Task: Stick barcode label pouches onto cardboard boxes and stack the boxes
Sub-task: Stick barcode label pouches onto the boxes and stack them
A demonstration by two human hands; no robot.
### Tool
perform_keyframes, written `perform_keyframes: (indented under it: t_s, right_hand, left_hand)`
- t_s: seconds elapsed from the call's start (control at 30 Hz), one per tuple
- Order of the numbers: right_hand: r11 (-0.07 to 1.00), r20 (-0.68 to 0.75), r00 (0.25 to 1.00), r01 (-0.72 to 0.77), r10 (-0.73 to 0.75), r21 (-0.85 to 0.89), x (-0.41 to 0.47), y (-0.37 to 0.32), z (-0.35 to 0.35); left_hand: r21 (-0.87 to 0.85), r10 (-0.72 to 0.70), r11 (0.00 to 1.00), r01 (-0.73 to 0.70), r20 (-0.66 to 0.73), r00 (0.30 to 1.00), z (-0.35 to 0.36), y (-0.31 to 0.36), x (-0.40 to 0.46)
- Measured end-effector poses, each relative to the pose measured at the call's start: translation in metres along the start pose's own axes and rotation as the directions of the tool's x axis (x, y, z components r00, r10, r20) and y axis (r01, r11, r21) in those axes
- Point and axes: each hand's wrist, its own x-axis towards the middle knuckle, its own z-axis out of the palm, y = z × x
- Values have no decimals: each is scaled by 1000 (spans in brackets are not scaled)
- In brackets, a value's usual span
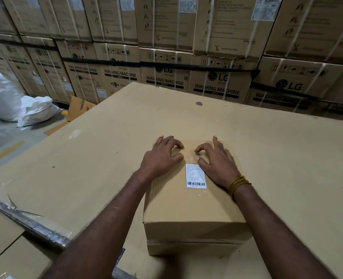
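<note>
The left hand (162,156) is resting palm-down on the far left part of the cardboard box (192,206), its fingers bent and pressing with their tips, gripping nothing. Just to its right, the barcode label pouch (195,175) is lying flat on the box top — a white printed slip under clear film, its barcode end pointing toward the person. The right hand (217,162) (a yellow cord band at the wrist) is pressing down beside the slip's right edge, fingers likewise arched and holding nothing. The box is sitting on a broad cardboard sheet (106,137). My worry: uneven pressing is likely to trap air or leave an edge unstuck — the pouch could then peel off during stacking.
</note>
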Motion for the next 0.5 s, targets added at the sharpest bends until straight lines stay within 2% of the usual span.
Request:
perform_keyframes:
  t_s: [0.5]
  right_hand:
    - [1000, -20, 1000, -22, 22, 11, 3, 3, 3]
  left_hand:
    - [-2, 7, 1000, -7, -6, 1000, 0, -1, 0]
